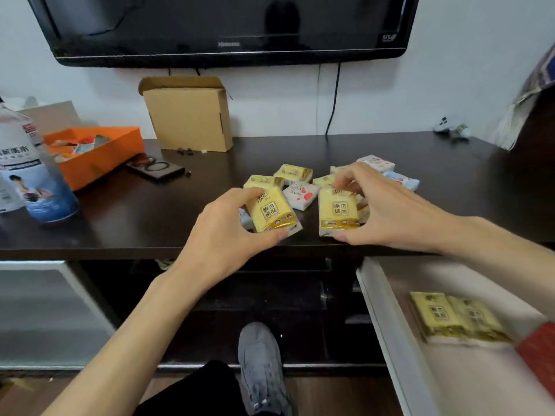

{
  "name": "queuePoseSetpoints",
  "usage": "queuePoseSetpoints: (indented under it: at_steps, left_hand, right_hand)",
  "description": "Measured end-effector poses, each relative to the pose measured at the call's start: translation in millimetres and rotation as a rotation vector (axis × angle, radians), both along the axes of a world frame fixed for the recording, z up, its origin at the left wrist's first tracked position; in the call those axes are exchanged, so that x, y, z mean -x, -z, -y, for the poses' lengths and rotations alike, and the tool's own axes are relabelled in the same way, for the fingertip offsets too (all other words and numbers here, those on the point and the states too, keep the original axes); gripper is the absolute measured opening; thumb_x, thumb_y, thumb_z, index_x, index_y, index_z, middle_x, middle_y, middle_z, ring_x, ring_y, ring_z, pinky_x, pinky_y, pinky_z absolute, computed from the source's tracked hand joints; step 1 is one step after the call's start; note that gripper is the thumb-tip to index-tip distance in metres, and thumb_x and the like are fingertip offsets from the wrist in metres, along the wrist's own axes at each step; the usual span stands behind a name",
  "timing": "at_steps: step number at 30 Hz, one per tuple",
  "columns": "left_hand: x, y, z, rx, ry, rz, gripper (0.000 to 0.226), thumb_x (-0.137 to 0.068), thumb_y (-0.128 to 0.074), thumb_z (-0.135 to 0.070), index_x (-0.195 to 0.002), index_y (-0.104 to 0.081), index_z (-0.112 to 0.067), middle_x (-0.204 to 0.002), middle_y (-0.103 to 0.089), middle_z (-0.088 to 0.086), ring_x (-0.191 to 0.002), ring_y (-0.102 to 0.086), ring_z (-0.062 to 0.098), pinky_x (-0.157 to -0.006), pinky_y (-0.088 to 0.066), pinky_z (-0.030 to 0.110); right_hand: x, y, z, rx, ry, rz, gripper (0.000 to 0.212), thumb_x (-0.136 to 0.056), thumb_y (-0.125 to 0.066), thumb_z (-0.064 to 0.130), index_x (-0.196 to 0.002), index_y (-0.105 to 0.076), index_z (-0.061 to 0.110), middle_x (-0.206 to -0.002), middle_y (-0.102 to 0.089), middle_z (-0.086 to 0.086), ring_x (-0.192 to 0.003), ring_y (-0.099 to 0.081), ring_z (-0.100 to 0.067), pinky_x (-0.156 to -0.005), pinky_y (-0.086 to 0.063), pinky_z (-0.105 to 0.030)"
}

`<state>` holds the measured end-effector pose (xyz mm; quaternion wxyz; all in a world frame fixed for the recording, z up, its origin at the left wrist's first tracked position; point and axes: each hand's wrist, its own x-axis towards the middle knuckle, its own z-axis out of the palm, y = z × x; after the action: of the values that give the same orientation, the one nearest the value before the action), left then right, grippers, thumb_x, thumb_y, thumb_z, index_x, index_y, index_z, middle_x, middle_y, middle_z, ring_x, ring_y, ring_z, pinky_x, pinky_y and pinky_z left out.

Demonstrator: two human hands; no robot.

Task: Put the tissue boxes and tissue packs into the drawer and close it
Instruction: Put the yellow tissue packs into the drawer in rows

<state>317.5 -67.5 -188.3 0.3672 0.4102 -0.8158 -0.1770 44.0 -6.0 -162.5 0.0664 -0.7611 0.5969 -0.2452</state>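
Observation:
Several small tissue packs, yellow and white, lie in a loose pile (295,173) on the dark table top (150,214). My left hand (222,232) grips one yellow tissue pack (271,213) near the table's front edge. My right hand (381,205) grips another yellow tissue pack (338,213) beside it. Both packs are lifted slightly off the pile. At lower right the white drawer (387,319) stands pulled out. Two yellow packs (456,318) lie inside it next to a red item (540,352).
An orange tray (102,157), a large water bottle (27,172), a cardboard box (189,115) and a phone (156,169) occupy the table's left and back. A TV (228,25) hangs above. My grey shoe (261,364) rests below the table.

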Motion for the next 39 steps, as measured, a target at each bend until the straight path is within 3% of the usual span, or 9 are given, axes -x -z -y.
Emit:
queuePoseSetpoints:
  at_steps: [3, 10, 16, 21, 26, 28, 32, 35, 39]
  left_hand:
    - [18.9, 4.9, -12.1, -0.028, 0.086, 0.086, 0.078, -0.066, -0.078, -0.057, -0.136, -0.054, -0.030, -0.121, -0.057, -0.021, -0.102, -0.054, 0.000, -0.084, -0.049, 0.029]
    - [87.4, 16.6, -69.5, -0.010, 0.368, 0.284, 0.080, -0.058, -0.060, -0.083, -0.128, -0.050, -0.046, -0.106, -0.055, -0.029, -0.096, -0.052, -0.009, -0.070, -0.045, 0.020]
    - [149.1, 39.9, -119.2, 0.131, 0.553, 0.538, 0.072, -0.068, -0.050, -0.081, -0.126, -0.046, -0.039, -0.114, -0.055, -0.019, -0.102, -0.054, 0.005, -0.082, -0.051, 0.036]
    - [184.6, 58.6, -142.2, 0.324, 0.603, 0.673, 0.069, -0.075, -0.045, -0.081, -0.112, -0.050, -0.023, -0.110, -0.063, -0.006, -0.100, -0.059, 0.017, -0.088, -0.043, 0.036]
    - [202.5, 73.4, -154.2, 0.402, 0.626, 0.737, 0.071, -0.079, -0.047, -0.078, -0.121, -0.052, -0.020, -0.118, -0.062, -0.002, -0.108, -0.057, 0.020, -0.094, -0.043, 0.038]
    - [205.1, 74.9, -156.3, 0.440, 0.630, 0.762, 0.073, -0.078, -0.045, -0.078, -0.121, -0.052, -0.020, -0.118, -0.061, -0.003, -0.107, -0.056, 0.019, -0.090, -0.043, 0.038]
    - [205.2, 68.9, -154.9, 0.397, 0.632, 0.809, 0.074, -0.074, -0.043, -0.083, -0.115, -0.053, -0.022, -0.111, -0.056, -0.006, -0.101, -0.051, 0.016, -0.076, -0.038, 0.034]
    - [205.4, 58.6, -139.8, 0.336, 0.599, 0.779, 0.064, -0.075, -0.045, -0.082, -0.108, -0.053, -0.028, -0.099, -0.046, -0.012, -0.096, -0.048, 0.012, -0.067, -0.032, 0.031]
    - [206.4, 62.8, -120.9, 0.228, 0.548, 0.833, 0.092, -0.071, -0.046, -0.085, -0.137, -0.044, -0.022, -0.137, -0.046, -0.005, -0.125, -0.042, 0.015, -0.098, -0.038, 0.033]
  right_hand:
    - [32.7, 8.4, -39.3, -0.058, 0.052, 0.037, 0.063, -0.067, -0.080, 0.061, -0.117, -0.043, 0.053, -0.119, -0.057, 0.028, -0.104, -0.066, -0.004, -0.084, -0.060, -0.040]
    - [97.3, 43.2, -135.9, -0.235, 0.131, 0.029, 0.065, -0.066, -0.085, 0.044, -0.117, -0.046, 0.051, -0.114, -0.066, 0.022, -0.102, -0.071, -0.007, -0.084, -0.061, -0.042]
    - [120.2, 66.1, -182.1, -0.314, 0.158, -0.167, 0.068, -0.068, -0.080, 0.067, -0.120, -0.039, 0.053, -0.118, -0.053, 0.030, -0.106, -0.059, 0.002, -0.075, -0.055, -0.025]
    - [130.7, 75.4, -197.4, -0.320, 0.056, -0.559, 0.074, -0.083, -0.063, 0.062, -0.147, -0.048, 0.030, -0.145, -0.054, 0.009, -0.134, -0.050, -0.017, -0.113, -0.035, -0.035]
    - [131.3, 75.5, -195.3, -0.433, -0.003, -0.675, 0.079, -0.083, -0.060, 0.069, -0.152, -0.045, 0.033, -0.154, -0.048, 0.013, -0.145, -0.040, -0.014, -0.121, -0.021, -0.037]
    - [130.2, 73.9, -192.7, -0.428, -0.013, -0.689, 0.077, -0.080, -0.061, 0.072, -0.148, -0.048, 0.038, -0.150, -0.049, 0.017, -0.142, -0.041, -0.011, -0.119, -0.023, -0.033]
    - [131.6, 67.0, -184.9, -0.426, 0.043, -0.517, 0.065, -0.066, -0.077, 0.071, -0.118, -0.057, 0.038, -0.113, -0.051, 0.018, -0.106, -0.043, -0.005, -0.085, -0.031, -0.024]
    - [140.4, 63.2, -174.4, -0.400, 0.099, -0.544, 0.068, -0.069, -0.075, 0.072, -0.123, -0.058, 0.033, -0.118, -0.053, 0.014, -0.110, -0.047, -0.010, -0.091, -0.042, -0.033]
    - [148.4, 62.3, -154.5, -0.551, 0.093, -0.600, 0.097, -0.069, -0.075, 0.075, -0.146, -0.050, 0.021, -0.144, -0.051, 0.004, -0.132, -0.046, -0.018, -0.108, -0.041, -0.040]
